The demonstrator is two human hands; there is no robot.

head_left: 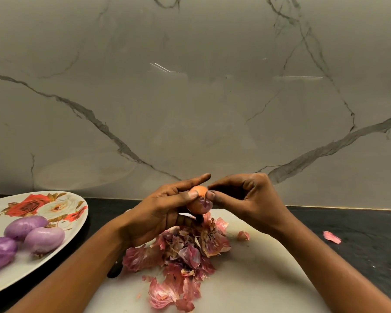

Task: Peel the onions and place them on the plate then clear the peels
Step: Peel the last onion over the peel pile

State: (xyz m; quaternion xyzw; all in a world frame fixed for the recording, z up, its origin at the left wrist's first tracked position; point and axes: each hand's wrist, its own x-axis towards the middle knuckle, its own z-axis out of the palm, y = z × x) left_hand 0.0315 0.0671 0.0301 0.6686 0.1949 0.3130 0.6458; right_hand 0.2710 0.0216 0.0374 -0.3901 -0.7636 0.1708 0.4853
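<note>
My left hand [160,211] grips a small onion [199,199] above the white cutting board [257,279]; part of its papery orange-pink skin is still on. My right hand [242,197] pinches the skin at the onion's right side with thumb and forefinger. A pile of pink peels [185,251] lies on the board under my hands. Three peeled purple onions [27,236] rest on the white plate with a rose pattern [61,199] at the left.
A dark knife handle [115,271] pokes out from under my left forearm on the board. A stray peel [331,236] lies on the dark counter at the right, another [243,235] on the board. A marble wall stands close behind.
</note>
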